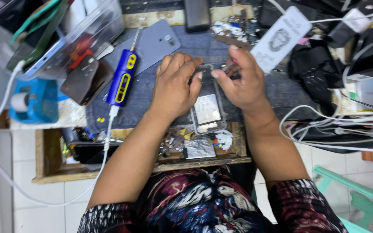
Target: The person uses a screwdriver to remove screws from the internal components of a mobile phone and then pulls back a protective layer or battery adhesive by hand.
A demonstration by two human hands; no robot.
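An opened phone body (pixel 208 110) with a silver battery lies lengthwise on the dark work mat (pixel 152 90). My left hand (pixel 175 86) rests on its left side, fingertips pressing the upper edge. My right hand (pixel 242 82) is at the phone's upper right and pinches a small thin tool (pixel 229 67) against the top end of the phone. Both forearms come up from the bottom of the view over a patterned garment.
A blue and yellow electric screwdriver (pixel 124 77) lies left of my left hand, next to a grey phone back cover (pixel 156 43). A clear plastic box (pixel 83 34), a blue tape dispenser (pixel 33 101), white cables (pixel 324 129) and an open wooden drawer (pixel 57 172) with scraps surround the mat.
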